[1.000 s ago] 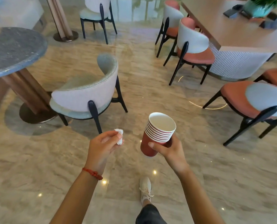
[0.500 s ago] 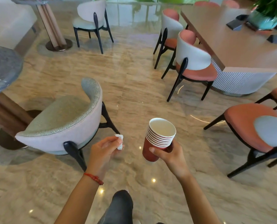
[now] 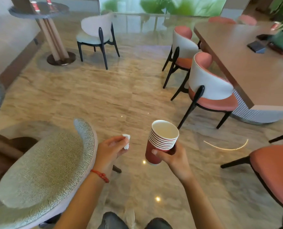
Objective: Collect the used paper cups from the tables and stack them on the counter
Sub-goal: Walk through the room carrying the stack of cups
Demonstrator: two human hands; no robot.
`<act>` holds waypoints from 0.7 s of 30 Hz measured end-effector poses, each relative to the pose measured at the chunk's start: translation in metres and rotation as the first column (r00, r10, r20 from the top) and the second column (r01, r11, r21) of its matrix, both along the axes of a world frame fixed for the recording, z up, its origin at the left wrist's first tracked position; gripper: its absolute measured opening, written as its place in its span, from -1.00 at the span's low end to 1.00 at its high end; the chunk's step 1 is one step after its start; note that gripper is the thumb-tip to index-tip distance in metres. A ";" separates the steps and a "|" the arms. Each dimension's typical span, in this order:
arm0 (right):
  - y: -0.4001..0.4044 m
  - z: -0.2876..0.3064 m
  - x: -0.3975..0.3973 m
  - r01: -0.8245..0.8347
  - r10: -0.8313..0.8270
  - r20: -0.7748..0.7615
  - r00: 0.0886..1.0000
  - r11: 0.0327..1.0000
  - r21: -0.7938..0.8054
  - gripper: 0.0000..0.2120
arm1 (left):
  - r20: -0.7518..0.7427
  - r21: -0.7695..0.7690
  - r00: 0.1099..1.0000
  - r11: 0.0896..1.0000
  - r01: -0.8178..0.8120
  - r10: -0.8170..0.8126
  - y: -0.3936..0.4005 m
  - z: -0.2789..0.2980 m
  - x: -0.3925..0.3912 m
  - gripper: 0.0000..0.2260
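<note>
The stack of cups was carried mid-air over the floor, the right hand curled round its lowest cup, while the left hand pinched a crumpled tissue. More red cups stood far off on the round table. Holding the stack upright would probably keep it from slipping.

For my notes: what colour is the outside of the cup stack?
Dark red outside, white inside and on the rims; the stack of cups shows in the head view.

Stack of red paper cups, white insides, nested w/ rims up (slightly tilted), centre-right of frame; more red cups upper left, blurry.
</note>
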State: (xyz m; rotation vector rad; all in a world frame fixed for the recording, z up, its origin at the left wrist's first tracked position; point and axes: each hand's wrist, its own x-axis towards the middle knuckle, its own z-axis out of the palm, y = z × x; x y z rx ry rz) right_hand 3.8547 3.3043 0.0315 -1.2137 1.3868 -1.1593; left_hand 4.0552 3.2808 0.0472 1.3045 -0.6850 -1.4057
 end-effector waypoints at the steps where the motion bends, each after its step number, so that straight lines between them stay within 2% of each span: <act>1: -0.017 0.001 -0.001 0.003 -0.003 0.013 1.000 1.000 -0.006 -0.49 | 0.001 -0.008 1.000 1.000 -0.003 0.003 -0.017 0.002 -0.002 -0.90; 6: -0.100 0.014 -0.017 -0.012 0.012 0.014 1.000 1.000 -0.002 -0.47 | 0.005 -0.024 1.000 0.999 0.030 -0.030 -0.097 0.017 -0.019 -0.82; 21: -0.421 0.032 -0.109 -0.200 0.202 0.045 0.978 0.979 -0.030 -0.43 | 0.030 -0.060 0.991 0.990 -0.127 0.129 -0.383 0.024 -0.109 -0.92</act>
